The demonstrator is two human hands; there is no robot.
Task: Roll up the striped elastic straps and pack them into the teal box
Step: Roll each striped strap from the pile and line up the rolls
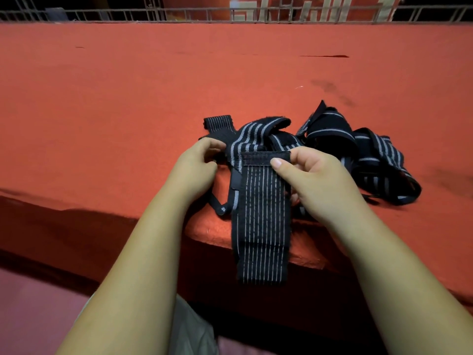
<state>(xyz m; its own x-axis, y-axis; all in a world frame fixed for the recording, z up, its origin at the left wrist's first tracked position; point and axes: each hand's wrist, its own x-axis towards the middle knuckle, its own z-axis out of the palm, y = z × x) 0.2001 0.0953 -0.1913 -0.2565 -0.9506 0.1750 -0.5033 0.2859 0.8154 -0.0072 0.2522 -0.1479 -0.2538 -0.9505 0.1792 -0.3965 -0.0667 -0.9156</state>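
The job is barely begun. No strap shows as a finished roll, and the teal box is nowhere in view, so every strap has yet to be rolled and packed.

The right hand (314, 180) pinches the fuzzy fastener end of one striped strap (261, 213) between thumb and curled fingers, holding that end flat and level. From there the strap runs toward the person, lies over the near edge of the bench (115, 98) and hangs down past it, unrolled along its whole visible length.

The left hand (202, 162) sits just to the left, its fingers curled in on dark strap material at the left side of the tangle of straps (358, 155). Whether that piece belongs to the same strap or to another, I cannot tell.

The tangle lies on the red-covered bench just beyond and to the right of both hands: several black bands with grey stripes, looped and crossed over each other, none laid straight.

By my reading, the step in hand is picking out one strap and finding its end — rolling from that fastener end would come next, with the rest of the tangle to follow.
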